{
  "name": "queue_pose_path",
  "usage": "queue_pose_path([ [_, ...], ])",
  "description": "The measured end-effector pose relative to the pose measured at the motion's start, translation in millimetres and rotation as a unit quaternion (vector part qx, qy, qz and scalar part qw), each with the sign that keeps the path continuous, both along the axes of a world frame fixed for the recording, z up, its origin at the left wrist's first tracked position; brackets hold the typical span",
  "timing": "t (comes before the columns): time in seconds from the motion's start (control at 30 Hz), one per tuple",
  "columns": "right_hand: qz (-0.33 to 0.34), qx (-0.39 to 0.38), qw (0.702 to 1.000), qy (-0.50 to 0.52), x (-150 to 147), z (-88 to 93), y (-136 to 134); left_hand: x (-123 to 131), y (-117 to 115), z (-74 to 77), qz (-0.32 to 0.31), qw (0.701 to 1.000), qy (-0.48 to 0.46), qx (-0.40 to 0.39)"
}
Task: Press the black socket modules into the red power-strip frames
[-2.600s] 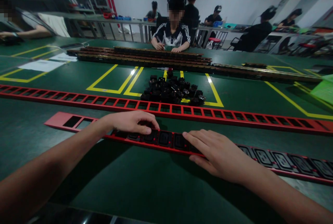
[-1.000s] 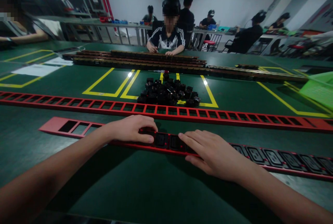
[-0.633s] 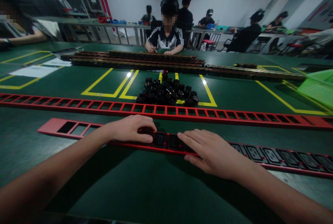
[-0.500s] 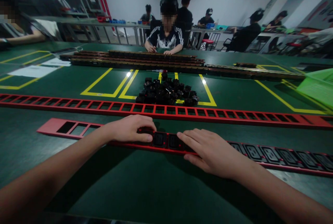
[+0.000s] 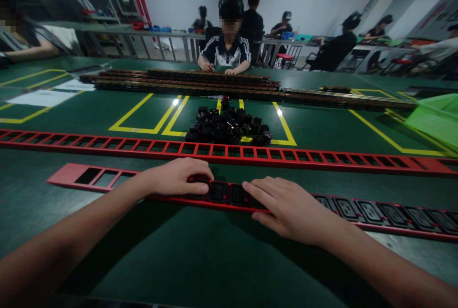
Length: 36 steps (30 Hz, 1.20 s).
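Observation:
A long red frame strip lies across the table in front of me, with open slots near its left end and black power sockets in its middle and right part. My left hand reaches over the strip, fingers curled and thumb against a black socket that it partly covers. To its right, my right hand rests across the strip, fingers together on top and thumb at the near edge, holding it. Two sockets show between the hands. What lies under the right palm is hidden.
A second red frame strip with open slots runs just beyond. Behind it sits a heap of loose black sockets. Farther back are stacked long dark strips, a green bin at right, and a person sitting opposite.
Both hands keep almost the same pose on the strip. The whole view has shifted very slightly; no object has visibly been moved.

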State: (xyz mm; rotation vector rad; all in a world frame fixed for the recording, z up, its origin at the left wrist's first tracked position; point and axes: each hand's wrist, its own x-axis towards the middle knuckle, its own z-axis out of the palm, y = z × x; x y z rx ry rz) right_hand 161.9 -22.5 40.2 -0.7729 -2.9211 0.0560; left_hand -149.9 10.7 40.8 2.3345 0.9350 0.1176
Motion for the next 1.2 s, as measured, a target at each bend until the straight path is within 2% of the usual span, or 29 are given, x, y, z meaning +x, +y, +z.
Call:
queue_pose_path([
  [0.47, -0.005, -0.028, 0.999, -0.036, -0.5, 3.7, -1.1, -0.4, 0.0, -2.7, 0.016, 1.000, -0.002, -0.016],
  [0.77, -0.006, -0.035, 0.999, -0.019, -0.2, 3.3, -1.2, -0.5, 2.7, -2.5, 0.013, 0.999, -0.019, -0.042],
  [1.2, -0.005, -0.019, 0.999, -0.033, -0.8, 4.0, -0.9, -1.7, -0.7, -2.9, 0.004, 1.000, 0.000, 0.000],
])
